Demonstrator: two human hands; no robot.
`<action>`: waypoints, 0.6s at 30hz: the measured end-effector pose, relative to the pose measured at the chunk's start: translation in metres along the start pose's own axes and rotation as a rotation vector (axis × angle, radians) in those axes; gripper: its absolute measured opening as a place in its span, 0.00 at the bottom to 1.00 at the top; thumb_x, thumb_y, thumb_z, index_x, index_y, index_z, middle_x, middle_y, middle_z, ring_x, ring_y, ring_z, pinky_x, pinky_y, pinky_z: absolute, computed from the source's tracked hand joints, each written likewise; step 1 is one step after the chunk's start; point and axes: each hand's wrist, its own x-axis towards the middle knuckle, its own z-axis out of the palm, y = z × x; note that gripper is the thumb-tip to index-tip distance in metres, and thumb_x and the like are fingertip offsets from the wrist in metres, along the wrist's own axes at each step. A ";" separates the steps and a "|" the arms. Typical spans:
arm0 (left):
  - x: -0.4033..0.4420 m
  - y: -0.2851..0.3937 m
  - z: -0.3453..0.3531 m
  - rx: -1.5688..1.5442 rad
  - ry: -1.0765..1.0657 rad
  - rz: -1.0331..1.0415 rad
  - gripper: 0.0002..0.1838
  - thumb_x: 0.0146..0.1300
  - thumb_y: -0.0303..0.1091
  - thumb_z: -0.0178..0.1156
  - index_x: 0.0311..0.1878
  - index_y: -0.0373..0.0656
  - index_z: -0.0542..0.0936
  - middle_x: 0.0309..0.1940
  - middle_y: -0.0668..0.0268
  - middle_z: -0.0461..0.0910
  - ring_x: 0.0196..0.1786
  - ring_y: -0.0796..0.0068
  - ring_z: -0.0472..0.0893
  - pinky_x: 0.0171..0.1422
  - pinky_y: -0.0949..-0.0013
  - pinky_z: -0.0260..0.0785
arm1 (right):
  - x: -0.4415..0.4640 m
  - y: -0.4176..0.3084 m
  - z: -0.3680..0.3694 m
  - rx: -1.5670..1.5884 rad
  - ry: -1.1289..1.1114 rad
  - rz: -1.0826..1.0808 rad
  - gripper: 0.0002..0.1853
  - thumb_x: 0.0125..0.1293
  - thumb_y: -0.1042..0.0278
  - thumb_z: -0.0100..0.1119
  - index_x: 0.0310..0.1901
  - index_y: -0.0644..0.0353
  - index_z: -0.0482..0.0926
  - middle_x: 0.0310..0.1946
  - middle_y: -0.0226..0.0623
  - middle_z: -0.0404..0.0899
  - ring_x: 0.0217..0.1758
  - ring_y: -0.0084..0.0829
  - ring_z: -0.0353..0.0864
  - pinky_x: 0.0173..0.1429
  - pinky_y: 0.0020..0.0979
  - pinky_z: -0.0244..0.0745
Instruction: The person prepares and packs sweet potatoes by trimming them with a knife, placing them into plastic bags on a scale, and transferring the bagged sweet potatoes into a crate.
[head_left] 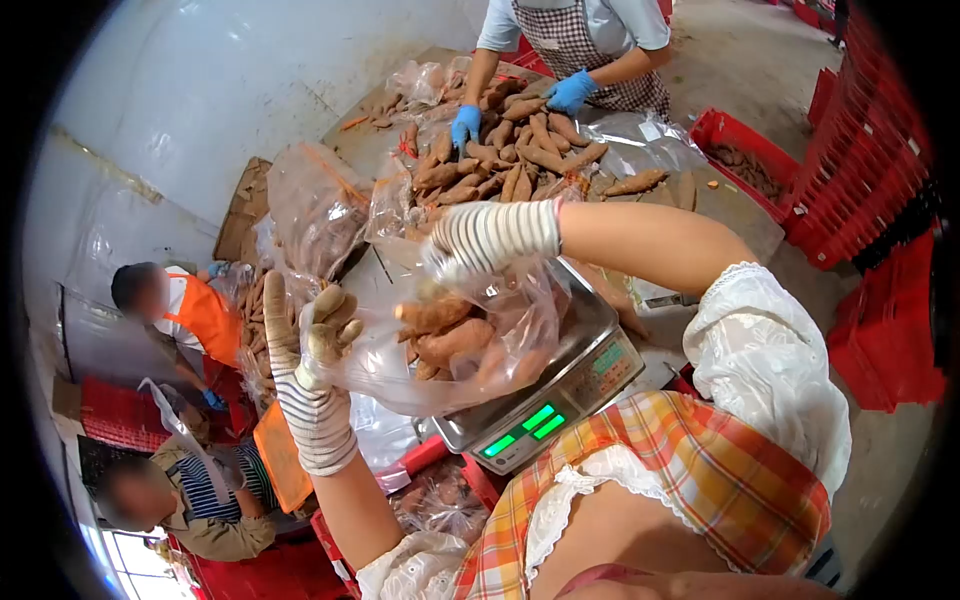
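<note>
Two gloved hands at one clear bag on a scale

Loose tubers heap beyond the bag; a filled bag stands beside them. The right hand partly covers the tuber-filled bag on the lit scale. Metallic table, pale wall, stacked red crates. The left hand's index finger stands apart, others bent near the plastic; whether they pinch, I cannot tell. The right's fingers are blurred, their grip unclear.
</note>
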 end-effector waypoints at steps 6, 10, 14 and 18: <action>0.016 0.004 0.003 0.007 -0.083 -0.069 0.46 0.56 0.34 0.66 0.72 0.49 0.49 0.43 0.60 0.78 0.43 0.72 0.77 0.44 0.73 0.71 | 0.015 -0.050 -0.060 0.369 0.093 0.225 0.19 0.57 0.54 0.62 0.46 0.57 0.81 0.33 0.38 0.83 0.33 0.29 0.81 0.38 0.33 0.76; 0.030 0.000 0.025 -0.107 -0.128 -0.152 0.45 0.52 0.31 0.68 0.71 0.45 0.53 0.48 0.59 0.76 0.46 0.68 0.77 0.51 0.66 0.72 | 0.029 -0.084 -0.045 -0.175 0.136 0.097 0.20 0.56 0.56 0.60 0.49 0.56 0.77 0.35 0.41 0.82 0.34 0.40 0.82 0.37 0.35 0.77; 0.042 -0.017 0.031 -0.321 -0.105 -0.233 0.40 0.53 0.30 0.67 0.68 0.44 0.59 0.53 0.61 0.73 0.51 0.66 0.77 0.55 0.61 0.74 | 0.045 -0.078 -0.052 -0.234 0.119 0.122 0.15 0.53 0.61 0.61 0.43 0.54 0.78 0.32 0.41 0.81 0.35 0.42 0.82 0.38 0.38 0.77; 0.047 -0.009 0.025 -0.242 -0.127 -0.367 0.36 0.51 0.29 0.67 0.64 0.43 0.63 0.53 0.61 0.74 0.51 0.66 0.78 0.48 0.58 0.78 | 0.060 -0.073 -0.061 -0.235 -0.047 0.220 0.15 0.45 0.66 0.65 0.38 0.55 0.81 0.29 0.41 0.82 0.33 0.43 0.81 0.39 0.36 0.77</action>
